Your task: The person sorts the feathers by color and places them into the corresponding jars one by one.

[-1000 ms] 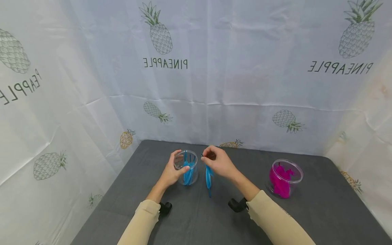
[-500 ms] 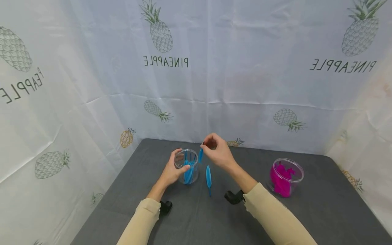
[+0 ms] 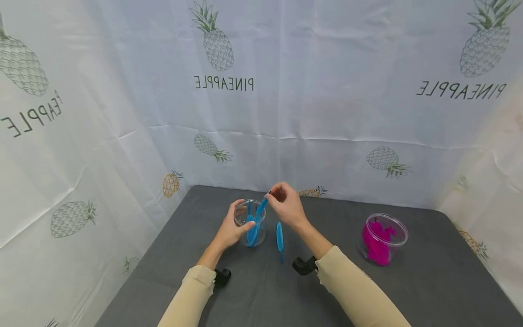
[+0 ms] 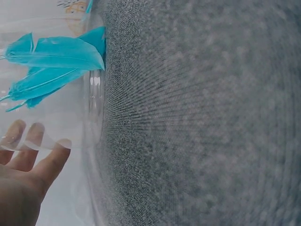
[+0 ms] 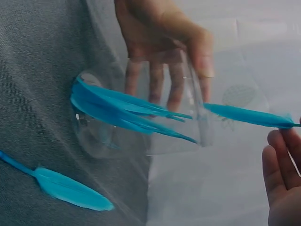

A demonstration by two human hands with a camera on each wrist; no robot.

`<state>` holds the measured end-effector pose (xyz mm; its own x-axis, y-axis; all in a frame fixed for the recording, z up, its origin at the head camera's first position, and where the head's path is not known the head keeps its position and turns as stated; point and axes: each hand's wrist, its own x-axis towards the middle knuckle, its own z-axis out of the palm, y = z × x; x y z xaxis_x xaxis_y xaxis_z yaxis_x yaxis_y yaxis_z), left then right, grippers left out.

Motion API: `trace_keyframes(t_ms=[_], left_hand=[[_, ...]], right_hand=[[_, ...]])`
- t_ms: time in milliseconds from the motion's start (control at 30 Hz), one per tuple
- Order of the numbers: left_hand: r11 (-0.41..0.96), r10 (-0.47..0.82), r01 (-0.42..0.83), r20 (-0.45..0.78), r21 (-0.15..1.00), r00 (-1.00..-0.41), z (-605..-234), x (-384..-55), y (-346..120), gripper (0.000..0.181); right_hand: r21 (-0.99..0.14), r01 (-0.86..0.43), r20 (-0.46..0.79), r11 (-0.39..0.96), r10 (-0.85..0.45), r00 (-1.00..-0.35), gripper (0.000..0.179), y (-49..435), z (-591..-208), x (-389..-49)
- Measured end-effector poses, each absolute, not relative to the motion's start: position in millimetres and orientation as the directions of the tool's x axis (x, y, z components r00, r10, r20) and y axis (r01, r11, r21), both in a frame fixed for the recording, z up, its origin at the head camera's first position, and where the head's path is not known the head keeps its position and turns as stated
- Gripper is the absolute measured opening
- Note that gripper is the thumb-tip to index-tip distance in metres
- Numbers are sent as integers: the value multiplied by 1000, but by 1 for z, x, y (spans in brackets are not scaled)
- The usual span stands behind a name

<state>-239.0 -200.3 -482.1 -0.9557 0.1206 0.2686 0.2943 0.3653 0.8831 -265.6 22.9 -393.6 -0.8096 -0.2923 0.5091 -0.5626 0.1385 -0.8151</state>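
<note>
My left hand (image 3: 229, 230) grips a clear jar (image 3: 249, 200) from its left side, thumb in front and fingers around the wall. Several blue feathers (image 5: 113, 106) stand inside it, quills up, leaning against the wall. Between thumb and fingertips my right hand (image 3: 288, 206) pinches another blue feather (image 5: 249, 116) by its dark quill end. This feather slants down toward the jar, its soft tip right at the mouth in the right wrist view. Just right of the jar, a single blue feather (image 3: 279, 237) lies on the dark grey table, quill toward me.
Farther right on the table (image 3: 327, 290) stands a second clear jar (image 3: 392, 215) with magenta feathers (image 3: 377, 243) inside. A white curtain (image 3: 286, 113) printed with pineapples hangs behind the table and along both sides. Black wrist devices (image 3: 304, 266) show under the sleeves.
My right hand has lifted a blue feather from beside the one on the table and brought it left to the jar's mouth. The left hand has kept its grip on the jar.
</note>
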Motion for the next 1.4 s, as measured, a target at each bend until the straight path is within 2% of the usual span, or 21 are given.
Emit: trace_keyframes(t_ms=[433,733,1167,1400], left_hand=[[377,119,279,253,883,-960,-486,-238,-197,87],[372,115,284,260,884,-959,-487,-238,-199,88],[384,120,294,268,875,-956,-487,-240,-200,88],[389,151,279,238,878,-959,-443,-214,-192,80]], right_hand=[[-807,-480,354,344,-370,-859,7,17,-420,-262],[-807,-463,334,367,-363,-870,9,20,-423,-264],[-764,-507,339,400,-420,-842,5,33,-420,-265],[-731,-535,320,423,-481,-816,5,46,-429,-265]])
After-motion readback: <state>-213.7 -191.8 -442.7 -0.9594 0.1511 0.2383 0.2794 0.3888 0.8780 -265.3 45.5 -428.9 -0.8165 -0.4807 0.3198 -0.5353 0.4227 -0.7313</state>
